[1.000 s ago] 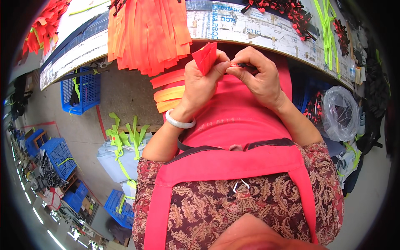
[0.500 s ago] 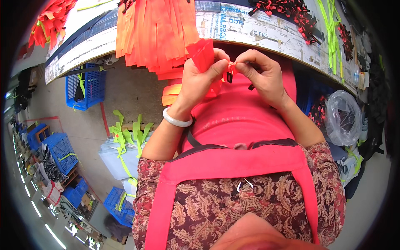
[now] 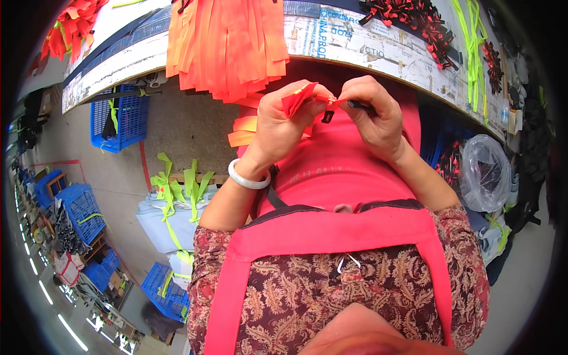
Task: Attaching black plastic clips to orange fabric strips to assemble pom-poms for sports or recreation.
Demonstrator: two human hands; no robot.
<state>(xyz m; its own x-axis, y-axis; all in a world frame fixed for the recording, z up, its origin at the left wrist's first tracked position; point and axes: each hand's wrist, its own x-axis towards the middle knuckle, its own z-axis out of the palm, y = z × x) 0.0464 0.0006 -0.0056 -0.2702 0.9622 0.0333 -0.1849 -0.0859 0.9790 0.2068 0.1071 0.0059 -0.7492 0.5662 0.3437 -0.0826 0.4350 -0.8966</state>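
Note:
My left hand [image 3: 279,129] is closed on an orange-red zipper strip [image 3: 299,100], whose folded part sticks up above the fingers. At the strip's end, between both hands, a small zipper slider with a black pull tab [image 3: 328,116] hangs down. My right hand [image 3: 378,121] pinches the strip end by the slider. Another black pull tab [image 3: 360,106] shows among its curled fingers; what it belongs to is hidden. Beyond the left hand, a thick bundle of orange strips [image 3: 225,50] drapes over the table edge.
The worn white table [image 3: 307,38] holds piles of red and black sliders [image 3: 414,26] and neon-yellow strips [image 3: 472,53]. Blue crates [image 3: 133,121] and pale folded fabric [image 3: 160,222] stand at left. A clear plastic bag [image 3: 485,171] is at right. My red apron [image 3: 343,171] lies under the hands.
Both hands have dropped slightly toward me, still together at the slider. The strip's raised part has shortened and tilted right. The right fingers are curled more.

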